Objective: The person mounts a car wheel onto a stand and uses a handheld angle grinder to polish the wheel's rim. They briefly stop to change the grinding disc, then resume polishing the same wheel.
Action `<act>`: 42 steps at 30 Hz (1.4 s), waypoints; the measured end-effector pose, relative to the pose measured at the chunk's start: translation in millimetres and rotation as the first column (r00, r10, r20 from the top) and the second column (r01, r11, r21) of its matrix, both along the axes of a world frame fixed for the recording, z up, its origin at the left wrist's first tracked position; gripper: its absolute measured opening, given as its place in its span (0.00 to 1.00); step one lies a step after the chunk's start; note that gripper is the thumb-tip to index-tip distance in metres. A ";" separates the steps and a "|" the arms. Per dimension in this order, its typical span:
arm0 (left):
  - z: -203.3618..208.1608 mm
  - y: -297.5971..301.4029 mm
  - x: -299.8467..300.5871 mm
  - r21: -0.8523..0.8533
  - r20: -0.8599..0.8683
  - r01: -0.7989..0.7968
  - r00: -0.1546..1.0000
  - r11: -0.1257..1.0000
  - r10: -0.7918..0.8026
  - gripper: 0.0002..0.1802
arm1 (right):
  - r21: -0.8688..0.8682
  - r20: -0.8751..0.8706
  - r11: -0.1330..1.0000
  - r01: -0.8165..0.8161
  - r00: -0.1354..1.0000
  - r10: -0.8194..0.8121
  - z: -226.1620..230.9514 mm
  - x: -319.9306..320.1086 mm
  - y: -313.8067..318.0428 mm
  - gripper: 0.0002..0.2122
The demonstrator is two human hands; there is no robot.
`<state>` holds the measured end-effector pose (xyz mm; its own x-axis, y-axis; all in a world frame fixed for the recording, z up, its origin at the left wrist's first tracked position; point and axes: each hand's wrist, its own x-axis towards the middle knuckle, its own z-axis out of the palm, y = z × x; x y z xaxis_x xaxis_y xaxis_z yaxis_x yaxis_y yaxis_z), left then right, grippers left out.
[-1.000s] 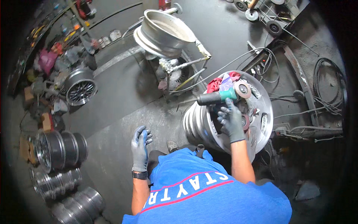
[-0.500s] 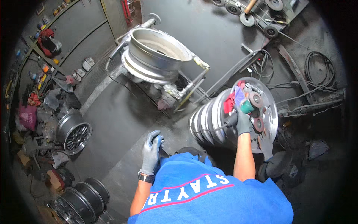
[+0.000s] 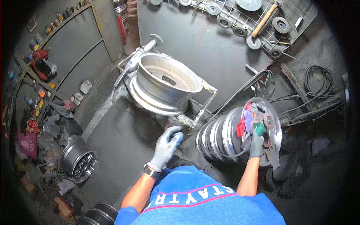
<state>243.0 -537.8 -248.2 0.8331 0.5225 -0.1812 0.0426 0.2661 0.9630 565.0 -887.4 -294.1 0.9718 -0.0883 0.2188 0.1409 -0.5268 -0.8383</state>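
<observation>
My right hand (image 3: 256,145), in a grey glove, is closed around an angle grinder with a green head (image 3: 259,128) and a dark body (image 3: 246,143). It sits over the top of a stack of silver wheel rims (image 3: 221,132), among abrasive discs (image 3: 269,120), a red cloth (image 3: 240,128) and a purple cloth (image 3: 249,119). Beside it lies a loose grey glove (image 3: 273,157). My left hand (image 3: 167,148), gloved too, is raised with curled fingers in front of a large silver rim (image 3: 165,84) on a metal stand. Whatever it may hold is hidden.
Rack-hung discs (image 3: 224,22) and a wooden-handled hammer (image 3: 265,19) are at the far right, above coiled cable (image 3: 318,80). On the left, a spoked wheel (image 3: 79,160) stands by piled bags and bottles. More rims (image 3: 102,214) lie near left.
The view has shifted, and things sit lower in it. My left hand has moved up and right toward the mounted rim. My right hand stays at the grinder on the stack.
</observation>
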 end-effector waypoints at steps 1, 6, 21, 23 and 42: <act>1.5 0.0 17.3 0.039 0.063 0.039 0.997 0.998 -0.042 0.22 | 0.015 0.006 1.000 0.010 1.000 -0.010 9.2 -11.6 5.4 0.18; 35.6 -19.6 109.5 0.012 0.253 0.404 0.884 0.915 -0.394 0.50 | 0.298 -0.102 0.941 -0.162 0.974 0.200 103.8 -96.2 67.4 0.20; 53.0 58.2 154.7 -0.215 0.417 0.390 0.866 0.895 -0.277 0.43 | 0.254 -0.038 0.761 -0.597 0.780 0.624 119.5 -205.1 240.2 0.35; 59.7 76.0 153.7 -0.194 0.391 0.381 0.875 0.904 -0.285 0.52 | 0.435 -0.126 0.728 -0.530 0.765 0.632 104.6 -212.4 257.2 0.34; 37.5 194.0 37.7 0.435 -0.046 0.741 0.586 0.512 -0.809 0.61 | 0.456 0.093 0.760 -0.462 0.874 0.476 75.0 -255.4 311.4 0.47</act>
<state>280.7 -343.9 -210.7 0.9349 -0.3540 0.0260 -0.0940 -0.1762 0.9799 309.6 -576.1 -219.0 0.9226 0.2990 0.2435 0.2439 0.0366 -0.9691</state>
